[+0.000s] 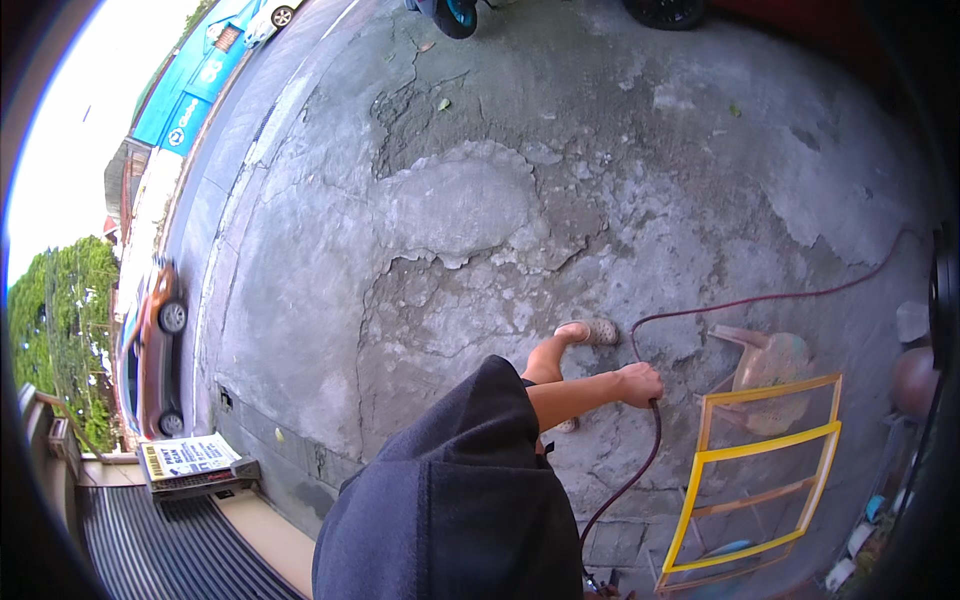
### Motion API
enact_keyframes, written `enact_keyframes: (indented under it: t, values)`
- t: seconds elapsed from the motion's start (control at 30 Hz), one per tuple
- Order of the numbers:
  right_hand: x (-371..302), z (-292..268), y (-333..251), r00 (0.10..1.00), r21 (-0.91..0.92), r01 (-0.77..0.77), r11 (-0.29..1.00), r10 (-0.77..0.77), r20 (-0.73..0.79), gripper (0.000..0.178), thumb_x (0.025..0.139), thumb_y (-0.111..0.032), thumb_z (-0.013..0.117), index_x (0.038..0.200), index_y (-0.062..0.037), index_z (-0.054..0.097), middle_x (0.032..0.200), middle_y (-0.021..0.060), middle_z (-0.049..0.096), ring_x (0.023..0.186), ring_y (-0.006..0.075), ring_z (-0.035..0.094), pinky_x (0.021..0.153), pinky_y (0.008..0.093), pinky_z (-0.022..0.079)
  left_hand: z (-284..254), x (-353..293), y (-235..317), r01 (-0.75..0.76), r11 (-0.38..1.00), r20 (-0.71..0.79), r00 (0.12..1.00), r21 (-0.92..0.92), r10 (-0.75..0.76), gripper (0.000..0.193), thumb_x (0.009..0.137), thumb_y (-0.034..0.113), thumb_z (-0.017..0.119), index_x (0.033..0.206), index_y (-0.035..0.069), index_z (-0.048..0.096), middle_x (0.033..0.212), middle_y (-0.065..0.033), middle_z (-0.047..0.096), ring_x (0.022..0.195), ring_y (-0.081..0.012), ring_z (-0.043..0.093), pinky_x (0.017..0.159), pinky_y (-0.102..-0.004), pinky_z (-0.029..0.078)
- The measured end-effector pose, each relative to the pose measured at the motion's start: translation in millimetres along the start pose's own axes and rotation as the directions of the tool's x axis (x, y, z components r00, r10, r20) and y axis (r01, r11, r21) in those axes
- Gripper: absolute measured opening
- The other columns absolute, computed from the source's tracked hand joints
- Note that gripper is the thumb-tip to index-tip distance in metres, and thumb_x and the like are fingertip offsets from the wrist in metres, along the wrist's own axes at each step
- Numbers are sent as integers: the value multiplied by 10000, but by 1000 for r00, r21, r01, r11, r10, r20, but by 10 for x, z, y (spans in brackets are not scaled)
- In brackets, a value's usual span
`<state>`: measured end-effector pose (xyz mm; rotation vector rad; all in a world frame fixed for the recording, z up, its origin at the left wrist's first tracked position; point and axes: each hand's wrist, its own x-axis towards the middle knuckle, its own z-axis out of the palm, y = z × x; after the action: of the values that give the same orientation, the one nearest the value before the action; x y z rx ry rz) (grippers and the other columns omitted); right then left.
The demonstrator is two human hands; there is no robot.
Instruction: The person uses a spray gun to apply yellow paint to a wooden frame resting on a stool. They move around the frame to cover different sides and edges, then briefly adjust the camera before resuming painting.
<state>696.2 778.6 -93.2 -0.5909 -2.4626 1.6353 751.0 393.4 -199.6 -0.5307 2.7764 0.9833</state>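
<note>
- Toward five o'clock, a sliver of the right hand (pixel 604 590) at the edge; its grip I can't tell.
- At four, the left hand (pixel 639 385) is wrapped around a dark red hose (pixel 657 430), which runs toward five and three.
- Beyond, at four, a yellow frame (pixel 770 442), partly overlapping a pale chair (pixel 772 360).
- Farther, at nine, an orange car (pixel 152 350).

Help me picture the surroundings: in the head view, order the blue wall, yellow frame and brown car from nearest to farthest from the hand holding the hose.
1. Yellow frame: to the right of the left hand.
2. Brown car: at the left, by the road.
3. Blue wall: upper left, across the road.
</note>
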Motion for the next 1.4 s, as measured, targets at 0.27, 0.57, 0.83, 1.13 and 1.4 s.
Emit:
enact_keyframes:
  t: [0.27, 0.57, 0.83, 1.13, 1.4]
  values:
    - [-21, 104, -143, 997, 3, 73, 997, -73, 12, 546, 1018, -501, 546, 1073, 34, 641, 792, 101, 643, 611, 188, 523, 564, 352, 450, 141, -372, -244, 108, 994, 90, 990, -26, -106, 233, 759, 324, 706, 834, 108, 752, 805, -137, 717, 807, -356, 702, 692, -491, 541]
    - [-68, -123, -102, 988, -40, 124, 992, -127, -93, 537, 1022, -476, 555, 1073, 51, 639, 765, 104, 629, 638, 204, 546, 589, 378, 469, 102, -847, -383, 122, 991, 422, 897, 53, -133, 289, 771, 355, 709, 914, 109, 757, 872, -137, 730, 866, -350, 704, 744, -486, 546]
    - [-448, -244, -64, 926, -50, 249, 967, -253, -280, 540, 1028, -458, 554, 987, 68, 670, 709, 111, 632, 606, 234, 550, 582, 419, 488, 147, -808, -520, -40, 993, 562, 826, 116, -32, 376, 787, 390, 712, 1033, 108, 749, 978, -135, 737, 956, -345, 698, 823, -476, 543]
    - [-527, -451, 817, 957, 29, -105, 994, 109, -270, 394, 1042, -399, 567, 919, -44, 686, 640, -42, 531, 458, 48, 345, 404, 231, 271, 369, -515, -500, -155, 979, 463, 883, 133, 77, 342, 975, 419, 582, 926, 120, 740, 866, -151, 722, 862, -390, 680, 769, -502, 532]
    - [-224, -628, 1025, 858, -32, -211, 977, 169, -486, 422, 1042, -361, 562, 901, 18, 680, 706, 61, 663, 404, 75, 459, 374, 288, 344, 153, -303, 60, -508, 850, 499, 777, 140, 383, 368, 989, 359, 589, 755, 80, 642, 659, -124, 617, 591, -349, 627, 550, -471, 485]
